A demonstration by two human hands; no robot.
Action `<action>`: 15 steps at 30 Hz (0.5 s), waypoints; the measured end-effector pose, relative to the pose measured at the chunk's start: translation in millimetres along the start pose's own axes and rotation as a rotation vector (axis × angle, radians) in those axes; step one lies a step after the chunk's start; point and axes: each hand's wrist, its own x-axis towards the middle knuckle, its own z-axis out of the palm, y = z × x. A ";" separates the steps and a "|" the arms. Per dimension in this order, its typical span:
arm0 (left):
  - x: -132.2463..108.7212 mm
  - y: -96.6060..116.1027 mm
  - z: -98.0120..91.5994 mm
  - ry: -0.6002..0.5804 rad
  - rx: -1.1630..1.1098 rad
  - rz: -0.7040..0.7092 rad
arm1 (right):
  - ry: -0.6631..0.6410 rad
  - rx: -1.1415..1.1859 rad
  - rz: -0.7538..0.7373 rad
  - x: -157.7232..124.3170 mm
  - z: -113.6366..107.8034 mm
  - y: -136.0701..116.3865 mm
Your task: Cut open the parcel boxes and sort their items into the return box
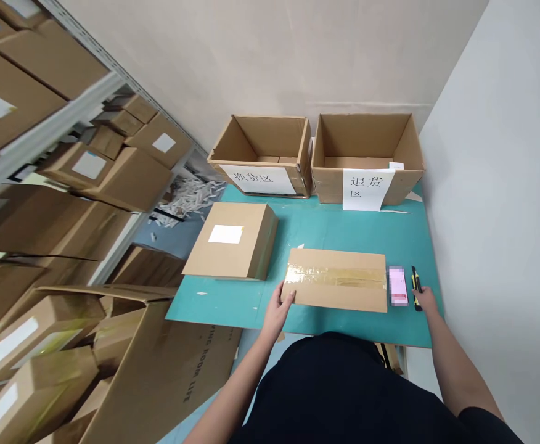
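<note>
A long cardboard box [335, 280] with clear tape along its top is on the green table in front of me. My left hand [278, 308] grips its near left corner, thumb on top and fingers along the end. Off the box's right side, my right hand [426, 301] has its fingers closed around a black and yellow utility knife [417, 288] at the table's right edge. Between the box and the knife lies a phone [398, 286] with a pink, partly blurred screen. I cannot tell whether the blade is out.
On the green table [233, 302], a larger labelled box [226, 243] sits at the left. Two open cartons with paper signs, one left [261, 176] and one right [367, 185], stand at the back. Shelves of boxes [145, 179] and a big filled carton [159, 370] flank the left; a wall is right.
</note>
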 end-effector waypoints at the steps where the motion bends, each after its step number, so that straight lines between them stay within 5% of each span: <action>1: 0.7 0.5 0.4 -0.004 0.001 -0.006 | -0.017 0.037 -0.010 -2.5 -0.5 -4.1; 8: 2.3 4.4 4.5 -0.003 -0.005 -0.007 | -0.093 0.290 -0.104 -43.2 -26.4 -51.1; 11: 1.6 5.9 9.0 0.015 -0.025 0.019 | -0.205 0.418 -0.297 -76.4 -49.9 -93.6; 15: 0.6 6.9 14.1 0.031 -0.046 0.045 | -0.312 0.307 -0.498 -132.6 -69.9 -164.9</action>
